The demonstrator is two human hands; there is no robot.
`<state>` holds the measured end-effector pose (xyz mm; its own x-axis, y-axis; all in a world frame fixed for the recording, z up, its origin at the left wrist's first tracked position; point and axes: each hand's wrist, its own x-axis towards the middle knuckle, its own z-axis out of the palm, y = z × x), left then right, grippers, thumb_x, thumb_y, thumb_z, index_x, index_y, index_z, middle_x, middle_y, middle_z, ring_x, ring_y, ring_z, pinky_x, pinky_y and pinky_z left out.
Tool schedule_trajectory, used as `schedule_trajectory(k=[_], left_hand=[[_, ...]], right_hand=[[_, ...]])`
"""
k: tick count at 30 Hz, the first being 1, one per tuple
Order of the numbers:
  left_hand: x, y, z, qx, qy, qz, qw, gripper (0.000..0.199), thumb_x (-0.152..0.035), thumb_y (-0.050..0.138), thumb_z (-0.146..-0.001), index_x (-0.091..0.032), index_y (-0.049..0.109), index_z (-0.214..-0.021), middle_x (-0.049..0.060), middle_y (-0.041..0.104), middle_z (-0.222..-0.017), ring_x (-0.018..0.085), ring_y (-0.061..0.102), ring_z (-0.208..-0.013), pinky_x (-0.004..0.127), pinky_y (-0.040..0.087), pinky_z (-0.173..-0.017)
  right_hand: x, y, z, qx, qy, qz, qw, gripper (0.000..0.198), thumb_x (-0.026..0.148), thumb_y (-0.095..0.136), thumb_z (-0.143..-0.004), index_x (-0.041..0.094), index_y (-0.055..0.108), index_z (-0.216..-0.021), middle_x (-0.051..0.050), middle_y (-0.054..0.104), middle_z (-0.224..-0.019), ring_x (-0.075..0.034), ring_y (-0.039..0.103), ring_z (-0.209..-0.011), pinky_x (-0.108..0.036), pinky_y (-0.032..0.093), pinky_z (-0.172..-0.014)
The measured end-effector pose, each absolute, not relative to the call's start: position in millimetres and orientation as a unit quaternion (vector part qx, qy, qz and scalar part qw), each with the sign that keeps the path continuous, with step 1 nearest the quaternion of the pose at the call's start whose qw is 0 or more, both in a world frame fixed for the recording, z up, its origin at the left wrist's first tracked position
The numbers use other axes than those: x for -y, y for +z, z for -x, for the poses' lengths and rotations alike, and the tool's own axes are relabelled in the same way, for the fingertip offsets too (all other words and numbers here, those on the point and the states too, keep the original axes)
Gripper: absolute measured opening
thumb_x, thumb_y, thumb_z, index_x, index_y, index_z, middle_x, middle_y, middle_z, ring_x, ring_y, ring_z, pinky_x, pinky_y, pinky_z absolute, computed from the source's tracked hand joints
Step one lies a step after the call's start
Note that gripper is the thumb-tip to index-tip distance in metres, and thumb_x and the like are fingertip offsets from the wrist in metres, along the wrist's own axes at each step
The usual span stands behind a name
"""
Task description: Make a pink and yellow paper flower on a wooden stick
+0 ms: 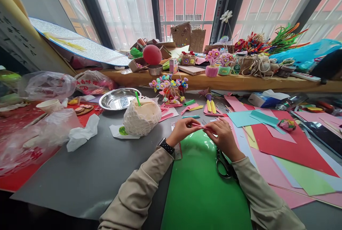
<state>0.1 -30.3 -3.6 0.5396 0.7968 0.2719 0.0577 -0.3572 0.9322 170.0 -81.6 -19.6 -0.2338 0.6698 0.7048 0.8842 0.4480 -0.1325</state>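
Observation:
Both my hands meet over the far part of a green mat (205,190). Between them is a small piece of folded pink paper (197,125). My left hand (183,130), with a dark watch at the wrist, pinches its left end. My right hand (222,136) is closed on the right end, its fingers hiding part of the paper. Black-handled scissors (223,167) lie on the mat under my right wrist, blades mostly covered. A ruler (178,151) with a pale printed face sticks out beneath my left wrist. Small folded paper pieces in pink, yellow and teal lie just beyond my hands.
Sheets of coloured paper (288,144) overlap on the right. A coconut in white foam netting (143,117) with a green straw stands left, near a metal plate (120,98). Plastic bags and a crumpled tissue (83,133) lie farther left. Craft flowers line the wooden ledge (187,83).

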Motion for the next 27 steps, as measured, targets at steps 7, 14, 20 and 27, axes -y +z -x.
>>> schedule_trajectory(k=[7, 14, 20, 27], left_hand=[[30.5, -10.7, -1.8, -0.273, 0.374, -0.732, 0.500, 0.033, -0.030, 0.065, -0.065, -0.011, 0.058, -0.092, 0.011, 0.062, -0.094, 0.017, 0.061, -0.081, 0.028, 0.049, -0.073], [32.7, -10.3, -2.4, -0.243, 0.387, -0.741, 0.492, 0.036, -0.030, 0.063, -0.069, -0.014, 0.054, -0.100, 0.009, 0.061, -0.094, 0.016, 0.060, -0.084, 0.028, 0.048, -0.077], [31.5, -7.8, 0.5, -0.322, 0.389, -0.742, 0.442, 0.036, -0.039, 0.063, -0.066, -0.011, 0.056, -0.086, 0.006, 0.062, -0.074, 0.012, 0.057, -0.065, 0.024, 0.046, -0.060], [30.0, -4.9, 1.9, -0.279, 0.402, -0.728, 0.479, 0.035, -0.036, 0.063, -0.066, -0.013, 0.059, -0.092, 0.010, 0.063, -0.093, 0.014, 0.059, -0.077, 0.024, 0.046, -0.067]], right_hand=[[78.7, -25.5, -172.0, 0.781, -0.096, 0.502, 0.359, 0.009, 0.028, 0.051, -0.079, 0.019, 0.054, -0.079, -0.004, 0.062, -0.074, -0.019, 0.057, -0.074, -0.041, 0.037, -0.085], [83.8, -15.9, -170.3, 0.761, 0.028, 0.518, 0.389, 0.013, 0.030, 0.052, -0.077, 0.018, 0.056, -0.079, -0.005, 0.061, -0.072, -0.019, 0.057, -0.070, -0.032, 0.046, -0.064], [87.4, -11.6, -171.9, 0.734, 0.102, 0.529, 0.414, 0.029, 0.033, 0.057, -0.074, 0.019, 0.053, -0.100, -0.006, 0.063, -0.094, -0.019, 0.059, -0.085, -0.032, 0.048, -0.074], [87.4, -12.5, -175.6, 0.723, 0.125, 0.528, 0.428, 0.023, 0.034, 0.056, -0.075, 0.019, 0.059, -0.091, -0.006, 0.066, -0.091, -0.021, 0.061, -0.086, -0.036, 0.050, -0.075]])
